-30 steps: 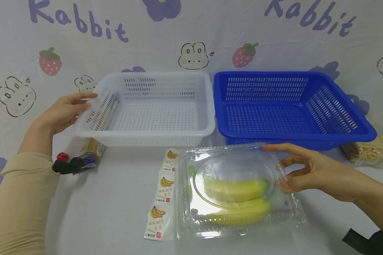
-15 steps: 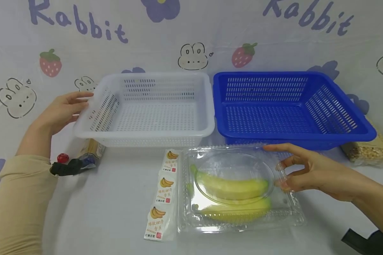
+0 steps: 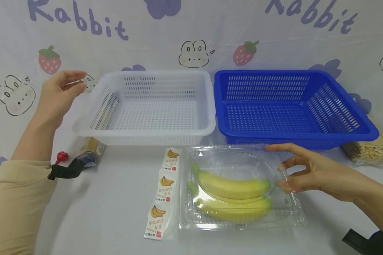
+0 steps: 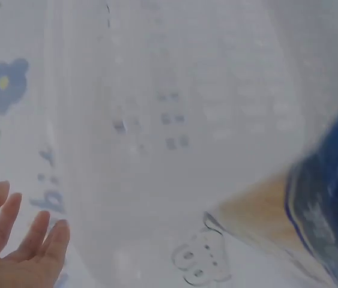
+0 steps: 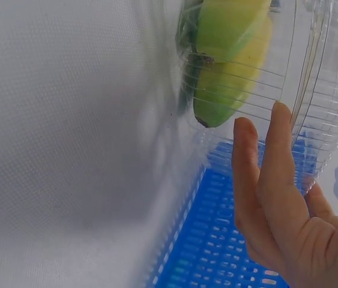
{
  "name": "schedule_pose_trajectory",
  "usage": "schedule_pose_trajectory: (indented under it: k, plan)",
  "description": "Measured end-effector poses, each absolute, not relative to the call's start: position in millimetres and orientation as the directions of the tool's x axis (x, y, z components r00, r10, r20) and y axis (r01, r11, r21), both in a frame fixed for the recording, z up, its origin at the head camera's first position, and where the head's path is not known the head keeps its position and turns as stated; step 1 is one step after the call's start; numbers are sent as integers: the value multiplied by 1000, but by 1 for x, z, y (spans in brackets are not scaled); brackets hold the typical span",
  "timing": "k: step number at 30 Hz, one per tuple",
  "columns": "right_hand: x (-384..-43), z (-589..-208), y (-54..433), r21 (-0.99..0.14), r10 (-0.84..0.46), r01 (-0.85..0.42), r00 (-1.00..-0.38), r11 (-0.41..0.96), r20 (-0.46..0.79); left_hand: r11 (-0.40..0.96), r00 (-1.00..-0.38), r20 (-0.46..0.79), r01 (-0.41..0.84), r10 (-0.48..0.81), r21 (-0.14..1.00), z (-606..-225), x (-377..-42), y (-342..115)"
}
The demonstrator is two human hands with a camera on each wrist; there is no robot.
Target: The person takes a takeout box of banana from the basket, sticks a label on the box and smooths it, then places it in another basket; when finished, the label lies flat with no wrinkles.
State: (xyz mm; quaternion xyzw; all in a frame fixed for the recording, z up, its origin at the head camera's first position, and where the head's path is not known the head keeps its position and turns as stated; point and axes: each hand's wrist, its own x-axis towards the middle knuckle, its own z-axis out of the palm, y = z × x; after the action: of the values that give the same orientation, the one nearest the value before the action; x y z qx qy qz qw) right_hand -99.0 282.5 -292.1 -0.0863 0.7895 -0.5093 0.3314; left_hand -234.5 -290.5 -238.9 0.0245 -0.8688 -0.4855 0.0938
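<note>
In the head view my left hand (image 3: 59,94) is raised at the left of the white basket (image 3: 146,134), with its fingers loosely bent and nothing in them. The left wrist view shows this hand (image 4: 24,246) apart from the basket wall. My right hand (image 3: 306,173) grips the right edge of a clear plastic clamshell box (image 3: 233,159), its index finger along the back corner. Yellow-green bananas (image 3: 236,189) lie inside the box. In the right wrist view the fingers (image 5: 274,174) touch the box's ribbed side.
A blue basket (image 3: 297,136) stands behind the box, next to the white one. Banana stickers (image 3: 164,187) lie in a strip left of the box. A blue-and-tan packet (image 3: 90,152) and a red item (image 3: 62,156) sit at left, a grain bag (image 3: 370,150) at right.
My left hand has left the white basket's rim and risen. The clamshell box has settled flatter and shifted slightly right at its left side, while my right hand has stayed at its edge.
</note>
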Motion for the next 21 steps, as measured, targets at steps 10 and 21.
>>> schedule_pose_trajectory:
  k: [10, 21]
  plan:
    - [-103, -291, 285, -857, -491, 231, -738, 461, -463, 88, -958, 286, 284, -17, 955, -222, -193, -229]
    - [-105, -290, 290, -848, -506, 215, -723, 484, -471, 354, -931, 118, 245, 345, 902, -228, -152, -175]
